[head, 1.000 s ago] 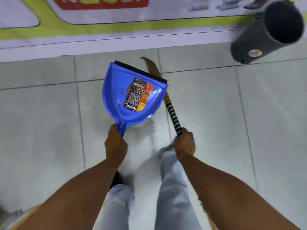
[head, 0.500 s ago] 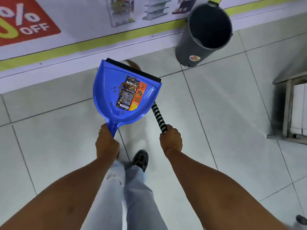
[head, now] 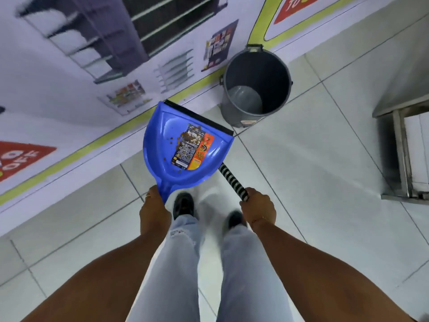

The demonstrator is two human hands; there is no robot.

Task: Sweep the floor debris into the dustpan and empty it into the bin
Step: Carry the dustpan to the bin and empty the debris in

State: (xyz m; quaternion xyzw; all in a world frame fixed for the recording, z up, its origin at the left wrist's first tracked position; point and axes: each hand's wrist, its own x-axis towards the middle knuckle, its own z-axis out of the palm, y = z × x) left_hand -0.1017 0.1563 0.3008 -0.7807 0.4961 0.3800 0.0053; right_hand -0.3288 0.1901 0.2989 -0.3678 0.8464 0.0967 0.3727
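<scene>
My left hand (head: 154,211) grips the handle of a blue dustpan (head: 162,145) held level above the floor. Brown crumbs of debris (head: 189,135) lie on its label and pan floor. My right hand (head: 258,205) holds the black-and-white striped broom handle (head: 232,181), which runs under the dustpan; the bristles are hidden behind it. A grey round bin (head: 255,87) stands open against the wall, just beyond and to the right of the dustpan's black lip. The bin looks empty inside.
A printed wall banner (head: 92,66) with a yellow stripe runs along the left and top. A metal table frame (head: 404,149) stands at the right. Pale floor tiles (head: 313,170) spread between it and the bin. My legs and dark shoes are below the dustpan.
I have walked and turned toward the bin: it moved from the upper right to just ahead of the dustpan. Both hands keep their grips; the broom head is now hidden.
</scene>
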